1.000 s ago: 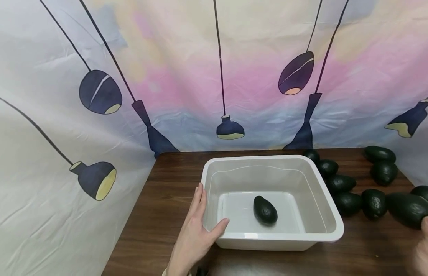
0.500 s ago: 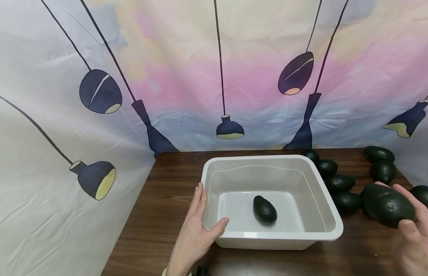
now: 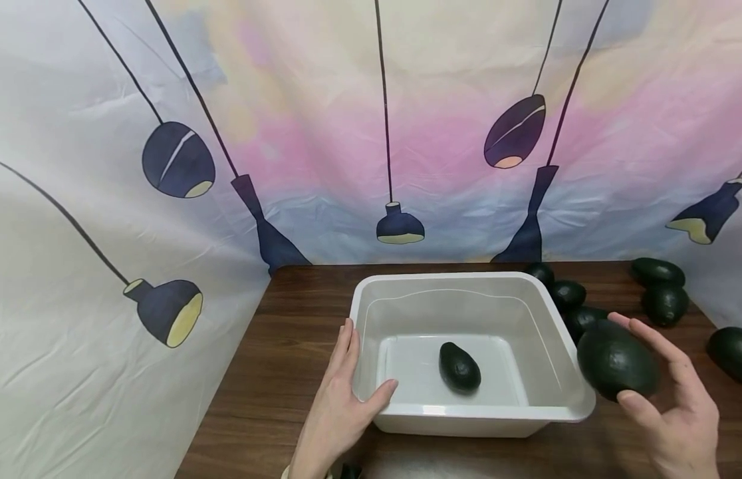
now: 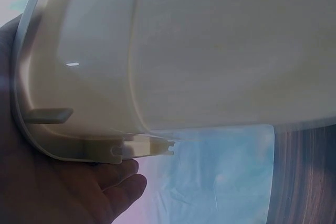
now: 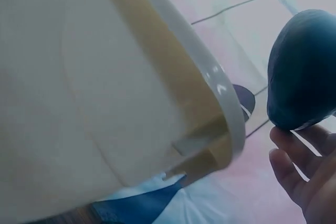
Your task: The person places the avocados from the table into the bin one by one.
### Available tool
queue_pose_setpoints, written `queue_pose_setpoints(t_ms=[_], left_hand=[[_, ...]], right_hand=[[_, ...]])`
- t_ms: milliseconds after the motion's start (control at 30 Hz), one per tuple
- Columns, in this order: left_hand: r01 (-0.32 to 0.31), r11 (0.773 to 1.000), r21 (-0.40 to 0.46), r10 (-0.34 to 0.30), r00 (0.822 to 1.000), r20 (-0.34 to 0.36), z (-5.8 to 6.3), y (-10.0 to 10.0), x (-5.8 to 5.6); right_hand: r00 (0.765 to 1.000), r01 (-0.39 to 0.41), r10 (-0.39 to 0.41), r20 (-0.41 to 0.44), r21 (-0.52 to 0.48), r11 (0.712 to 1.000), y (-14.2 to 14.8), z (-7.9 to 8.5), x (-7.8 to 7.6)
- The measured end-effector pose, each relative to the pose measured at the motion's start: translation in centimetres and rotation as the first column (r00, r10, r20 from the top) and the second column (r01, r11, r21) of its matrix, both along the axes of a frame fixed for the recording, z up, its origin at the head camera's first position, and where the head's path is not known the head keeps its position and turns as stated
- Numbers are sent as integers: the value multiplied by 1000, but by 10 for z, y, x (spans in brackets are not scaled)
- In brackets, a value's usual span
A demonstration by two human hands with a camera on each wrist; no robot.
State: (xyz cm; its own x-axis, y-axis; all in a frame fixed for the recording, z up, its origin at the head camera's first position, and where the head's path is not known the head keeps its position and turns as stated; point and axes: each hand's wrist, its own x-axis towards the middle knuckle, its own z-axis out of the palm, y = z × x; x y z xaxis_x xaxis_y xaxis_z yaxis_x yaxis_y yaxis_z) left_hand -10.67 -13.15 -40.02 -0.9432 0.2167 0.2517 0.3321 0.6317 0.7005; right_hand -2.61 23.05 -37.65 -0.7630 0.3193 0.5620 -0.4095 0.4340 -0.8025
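Right grip [image 3: 679,419], lower right, pinches avocado [image 3: 616,362]; left grip [image 3: 338,406] straight-fingered against bin [image 3: 496,411]; fingertip hold might slip.

Bin [image 3: 455,426] on the table [image 3: 275,352], cloth [image 3: 323,100] behind. 1 avocado [image 3: 460,368] in the bin; left hand [image 3: 341,399] at its left, right hand [image 3: 676,416] and other avocados [image 3: 664,305] to its right.

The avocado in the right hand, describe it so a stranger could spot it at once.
Find the white tub on the brown table. At the tub's right side, the right hand holds a dark green avocado. The other avocados lie in the tub or on the table; this one alone is gripped.
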Motion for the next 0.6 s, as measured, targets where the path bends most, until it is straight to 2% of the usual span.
queue_pose_setpoints(t_ms=[167, 300, 367, 533, 600], left_hand=[[0, 1000, -2, 0, 1000, 2, 0, 0, 0], [0, 1000, 0, 0, 1000, -4, 0, 0, 0], [0, 1000, 2, 0, 1000, -4, 0, 0, 0], [-1, 1000, 1, 1, 1000, -5, -1, 0, 0], [-3, 1000, 1, 3, 1000, -5, 0, 0, 0]], right_hand=[[993, -78, 86, -78, 95, 992, -1, -4, -7], [993, -92, 101, -62, 134, 987, -5, -3, -9], [994, -95, 101, -34, 140, 986, -7, -2, -10], [993, -62, 45, 107, 154, 986, -13, 1, -8], [992, -67, 48, 120, 163, 984, -15, 1, -9]])
